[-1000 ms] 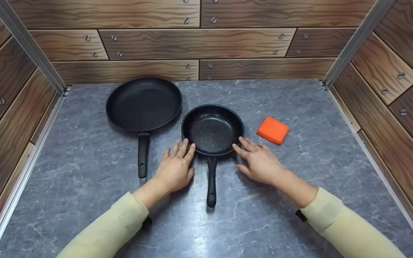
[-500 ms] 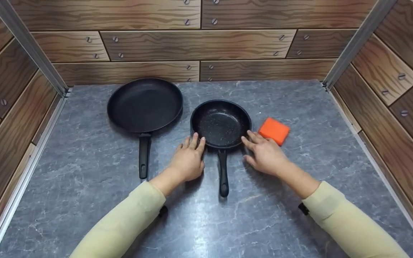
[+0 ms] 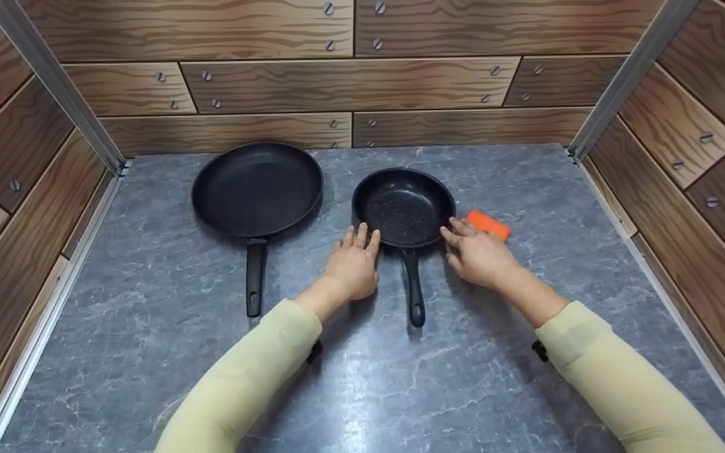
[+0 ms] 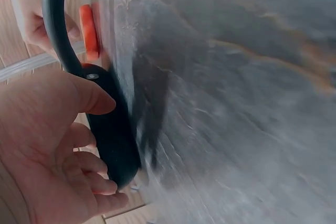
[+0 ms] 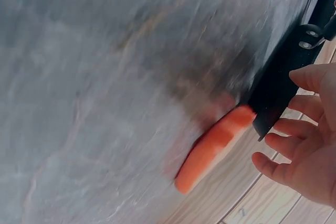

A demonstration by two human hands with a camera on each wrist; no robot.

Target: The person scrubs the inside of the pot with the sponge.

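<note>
A small black speckled frying pan (image 3: 403, 207) rests on the grey marbled table, its handle toward me. At its near left side my left hand (image 3: 353, 270) lies with fairly straight fingers, fingertips right at the rim. My right hand (image 3: 482, 255) mirrors it on the right, with spread fingers at the wall. Beside that hand an orange sponge (image 3: 488, 224) is partly covered by it in the head view. The left wrist view has the pan's outer wall (image 4: 113, 135) along my fingers. In the right wrist view the sponge (image 5: 215, 148) sits close to the pan.
A larger black frying pan (image 3: 255, 189) stands at the back left, its handle also toward me. Wood-patterned walls (image 3: 350, 85) with grey metal corner posts (image 3: 633, 75) enclose the table (image 3: 148, 352) at the back and sides.
The small pan has slid right and away from me, with both hands moving along at its sides. It is now nearer the sponge, and the right hand overlaps more of the sponge.
</note>
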